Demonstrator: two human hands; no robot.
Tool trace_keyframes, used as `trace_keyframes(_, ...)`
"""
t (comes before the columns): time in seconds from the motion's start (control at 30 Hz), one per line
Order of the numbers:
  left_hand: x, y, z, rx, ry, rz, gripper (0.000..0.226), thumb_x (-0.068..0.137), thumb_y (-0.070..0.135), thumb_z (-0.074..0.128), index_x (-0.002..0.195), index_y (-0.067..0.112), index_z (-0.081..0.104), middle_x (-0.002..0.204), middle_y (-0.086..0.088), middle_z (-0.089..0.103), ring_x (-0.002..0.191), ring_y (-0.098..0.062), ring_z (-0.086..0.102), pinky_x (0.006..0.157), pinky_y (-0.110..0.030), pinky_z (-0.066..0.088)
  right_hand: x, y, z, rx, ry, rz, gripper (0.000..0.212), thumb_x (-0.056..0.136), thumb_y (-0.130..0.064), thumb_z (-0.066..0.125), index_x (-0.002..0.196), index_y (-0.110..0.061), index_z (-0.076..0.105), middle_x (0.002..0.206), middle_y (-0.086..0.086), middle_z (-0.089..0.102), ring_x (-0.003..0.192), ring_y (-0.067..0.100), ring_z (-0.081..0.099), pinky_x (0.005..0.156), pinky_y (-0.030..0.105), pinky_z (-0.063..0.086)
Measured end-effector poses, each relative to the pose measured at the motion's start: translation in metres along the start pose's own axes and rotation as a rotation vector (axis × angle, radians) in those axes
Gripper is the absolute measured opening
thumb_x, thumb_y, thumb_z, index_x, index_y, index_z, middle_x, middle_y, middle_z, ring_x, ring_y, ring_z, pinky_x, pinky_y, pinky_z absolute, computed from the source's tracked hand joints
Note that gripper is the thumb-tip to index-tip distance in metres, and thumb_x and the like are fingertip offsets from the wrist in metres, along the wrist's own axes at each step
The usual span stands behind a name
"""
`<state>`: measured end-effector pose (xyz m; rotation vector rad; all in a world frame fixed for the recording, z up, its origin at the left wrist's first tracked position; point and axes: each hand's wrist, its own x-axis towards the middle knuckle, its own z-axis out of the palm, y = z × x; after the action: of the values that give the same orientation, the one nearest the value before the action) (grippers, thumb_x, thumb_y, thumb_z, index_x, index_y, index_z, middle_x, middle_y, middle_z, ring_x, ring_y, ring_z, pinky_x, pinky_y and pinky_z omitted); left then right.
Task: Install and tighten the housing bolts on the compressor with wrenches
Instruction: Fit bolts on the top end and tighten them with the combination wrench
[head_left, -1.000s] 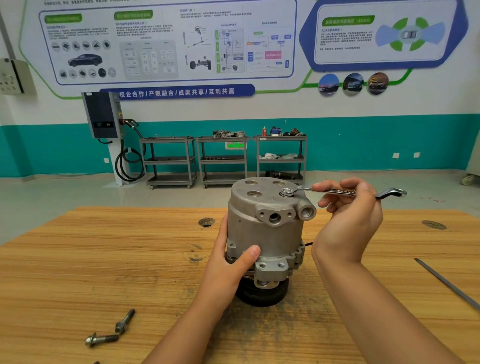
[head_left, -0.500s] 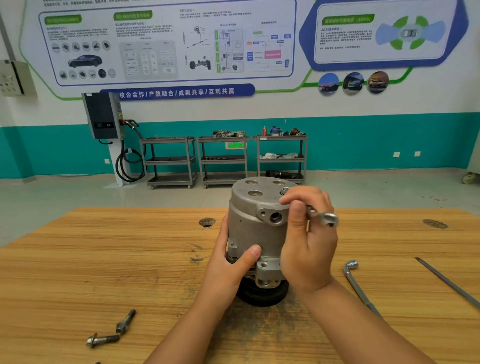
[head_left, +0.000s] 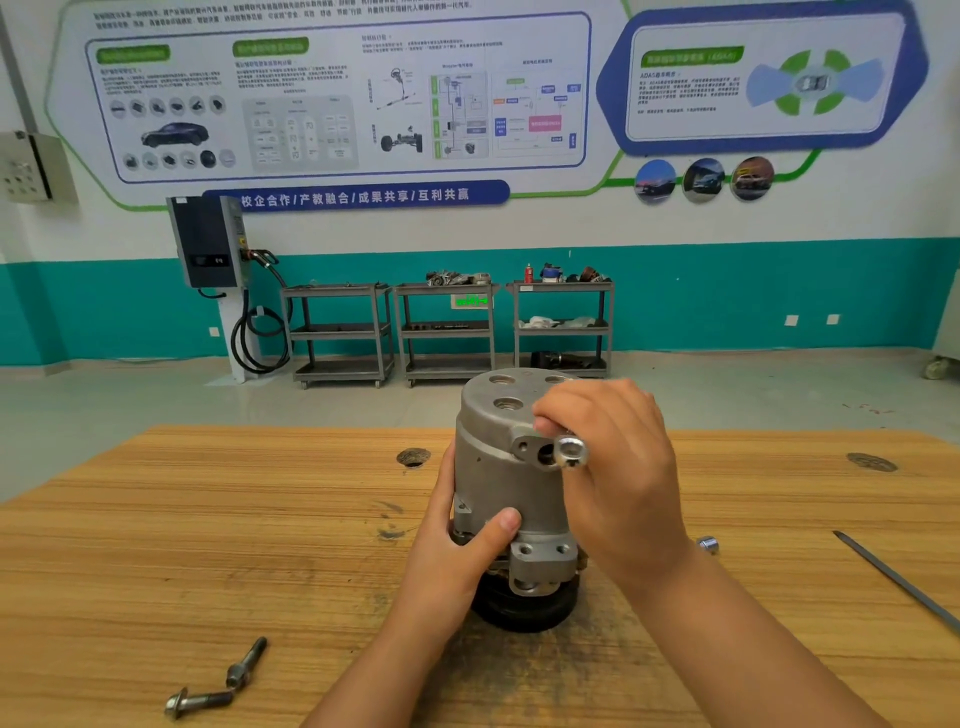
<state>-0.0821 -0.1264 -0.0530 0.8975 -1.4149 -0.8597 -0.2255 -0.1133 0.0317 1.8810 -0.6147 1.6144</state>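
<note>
– Steel bolts first: two loose flanged bolts (head_left: 247, 662) lie at the lower left of the frame, meeting at an angle on the wooden table (head_left: 156, 545).

– And the hands?

– The left hand (head_left: 457, 561) grips the compressor (head_left: 493, 478) low on its left side, with the thumb across the front and the fingers wrapped behind. The compressor stands upright at the middle of the frame, on its black pulley (head_left: 524, 610).

– The right one?

– The right hand (head_left: 623, 478) is curled into a fist round a wrench (head_left: 571, 451) at the upper right edge of the housing. Only the ring end pokes out toward the camera, just in front of the port flange. The hand hides the other end, so I cannot tell whether it sits on a bolt.

– Anything else on the table?

– A rounded metal tool end (head_left: 707, 544) shows just beyond the right forearm, the rest of it hidden. A thin dark metal bar (head_left: 898, 582) lies slanted at the right edge.

– Farther back?

– Three grey tool carts (head_left: 447, 332) stand in a row against the teal wall band. A charging unit (head_left: 208, 244) with a coiled cable stands to their left, and a large printed board (head_left: 337, 104) spans the upper frame.
</note>
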Motion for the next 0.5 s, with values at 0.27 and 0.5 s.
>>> trace_keyframes(0.27,-0.002,0.004,0.000,-0.014,0.006,-0.029,0.074,0.065,0.061,0.070,0.122,0.069,0.023,0.106,0.058,0.045,0.096,0.031,0.047,0.068,0.004,0.041,0.021,0.011,-0.014,0.627,0.160,0.653,0.015,0.098,-0.021,0.039,0.092,-0.027,0.051,0.086,-0.004,0.066,0.084,0.013,0.065,0.077,0.028,0.053)
trace_keyframes(0.5,-0.002,0.004,0.000,-0.022,0.006,-0.032,0.080,0.060,0.064,0.071,0.126,0.069,0.025,0.113,0.052,0.049,0.102,0.024,0.051,0.072,0.001,0.043,0.019,0.033,-0.015,0.989,0.308,1.123,0.024,0.102,-0.006,0.026,0.087,-0.014,0.044,0.064,0.002,0.068,0.061,0.014,0.062,0.061,0.024,0.051)
